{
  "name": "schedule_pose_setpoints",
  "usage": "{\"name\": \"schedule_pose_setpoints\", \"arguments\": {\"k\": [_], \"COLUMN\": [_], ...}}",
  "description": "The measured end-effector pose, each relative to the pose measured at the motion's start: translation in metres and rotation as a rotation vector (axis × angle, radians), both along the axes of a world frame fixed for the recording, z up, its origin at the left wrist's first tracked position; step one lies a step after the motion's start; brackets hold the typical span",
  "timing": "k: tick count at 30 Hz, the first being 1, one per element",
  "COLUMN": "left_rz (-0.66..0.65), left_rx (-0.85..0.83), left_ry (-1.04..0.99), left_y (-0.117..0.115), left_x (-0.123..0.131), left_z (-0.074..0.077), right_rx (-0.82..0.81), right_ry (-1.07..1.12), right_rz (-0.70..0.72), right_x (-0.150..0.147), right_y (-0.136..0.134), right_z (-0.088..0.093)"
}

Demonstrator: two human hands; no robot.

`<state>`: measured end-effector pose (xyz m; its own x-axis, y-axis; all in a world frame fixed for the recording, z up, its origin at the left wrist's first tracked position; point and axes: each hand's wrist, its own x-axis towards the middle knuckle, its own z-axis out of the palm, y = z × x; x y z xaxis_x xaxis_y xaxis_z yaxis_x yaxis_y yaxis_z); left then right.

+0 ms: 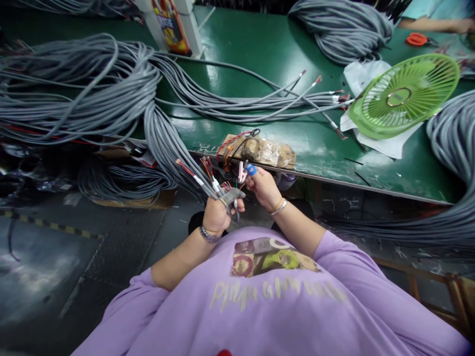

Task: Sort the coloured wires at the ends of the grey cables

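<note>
My left hand (217, 213) is closed round several grey cables (174, 151) whose stripped ends show thin coloured wires (209, 168) and white bands. A grey wrapping covers its thumb or a finger. Close to its right, my right hand (262, 187) is pinched, with a blue cover (251, 169) on one fingertip. Its fingers meet near the thin wire ends by the left hand; what lies between them is too small to tell. A pink clip (242, 173) is just left of the blue cover, in front of a taped brown block (265, 151) on the table edge.
The green table (237, 49) bears a large grey cable coil (92, 89) at left, another coil (345, 27) at the back, a green fan (401, 96), orange-handled scissors (416, 39) and a white box (196, 32). A person's arm (434, 24) is at the far right.
</note>
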<state>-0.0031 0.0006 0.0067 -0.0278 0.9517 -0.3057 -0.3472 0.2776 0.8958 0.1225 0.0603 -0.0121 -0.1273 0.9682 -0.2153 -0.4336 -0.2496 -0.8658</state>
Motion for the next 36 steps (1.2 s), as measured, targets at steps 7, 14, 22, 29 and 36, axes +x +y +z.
{"name": "schedule_pose_setpoints", "arguments": {"k": [7,14,22,29,36], "left_rz": [0.012,0.024,0.023,-0.082,-0.194], "left_rx": [-0.001,-0.031,0.012,0.113,0.065], "left_ry": [-0.030,-0.012,0.050,0.250,0.286], "left_y": [0.003,0.004,-0.009,-0.019,-0.016], "left_x": [0.003,0.005,0.000,-0.009,-0.013], "left_z": [-0.003,-0.006,-0.011,-0.030,-0.029], "right_rx": [-0.089,-0.156,-0.194,0.055,0.080], "right_ry": [0.080,0.259,0.189,-0.058,-0.131], "right_rz": [0.100,0.045,0.326,0.423,0.331], "right_x": [-0.007,-0.014,0.010,0.019,0.015], "right_y": [0.004,0.007,-0.004,-0.024,-0.032], "right_z": [0.000,0.001,-0.001,0.004,0.000]}}
